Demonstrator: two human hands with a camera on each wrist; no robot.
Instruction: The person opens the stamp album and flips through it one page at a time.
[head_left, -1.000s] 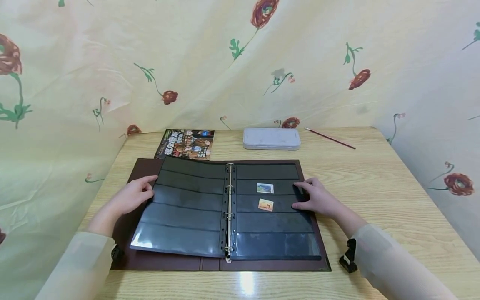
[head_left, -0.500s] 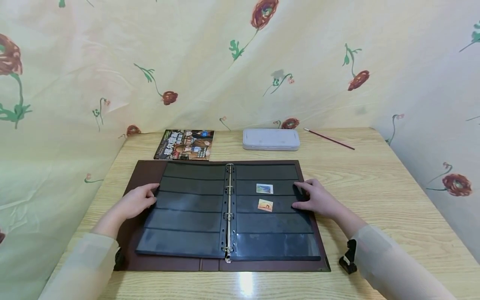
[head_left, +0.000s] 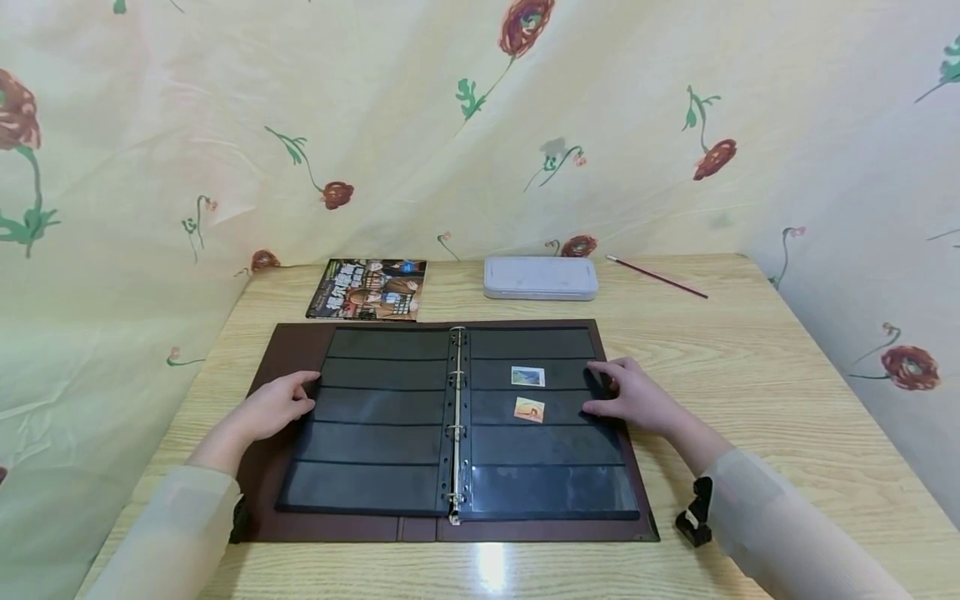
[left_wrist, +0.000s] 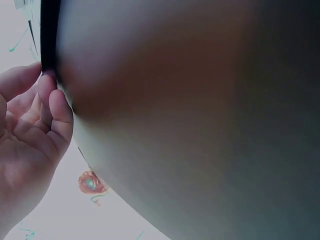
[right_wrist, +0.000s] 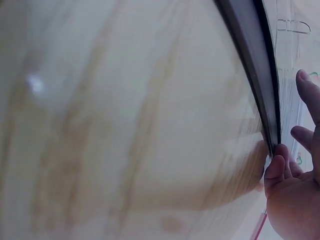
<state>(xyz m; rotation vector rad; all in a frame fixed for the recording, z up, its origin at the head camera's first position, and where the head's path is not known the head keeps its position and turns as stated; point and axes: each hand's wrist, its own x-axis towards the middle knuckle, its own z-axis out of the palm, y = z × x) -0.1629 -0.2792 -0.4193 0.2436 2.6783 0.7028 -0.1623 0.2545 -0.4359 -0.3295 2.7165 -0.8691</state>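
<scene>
A stamp album (head_left: 258, 500) with a dark brown cover lies spread on the table, its metal rings down the middle. My left hand (head_left: 273, 407) is at the outer edge of the left black page (head_left: 375, 408), and in the left wrist view its fingertips (left_wrist: 47, 87) meet at a dark edge. Two small stamps, one blue-green (head_left: 528, 377) and one orange (head_left: 529, 409), sit in strips of the right black page (head_left: 551, 446). My right hand (head_left: 633, 392) rests at that page's outer edge, index finger and thumb spread apart.
Behind the album on the wood-grain table (head_left: 720, 367) are a picture-covered booklet (head_left: 367, 290), a pale pencil case (head_left: 540, 278) and a thin dark red pencil (head_left: 656, 277). Flower-printed cloth (head_left: 420, 125) hangs along the back and sides.
The left page has come down from a raised, bowed position and now lies flatter. My left hand moved slightly down and right with it. The right hand kept its place.
</scene>
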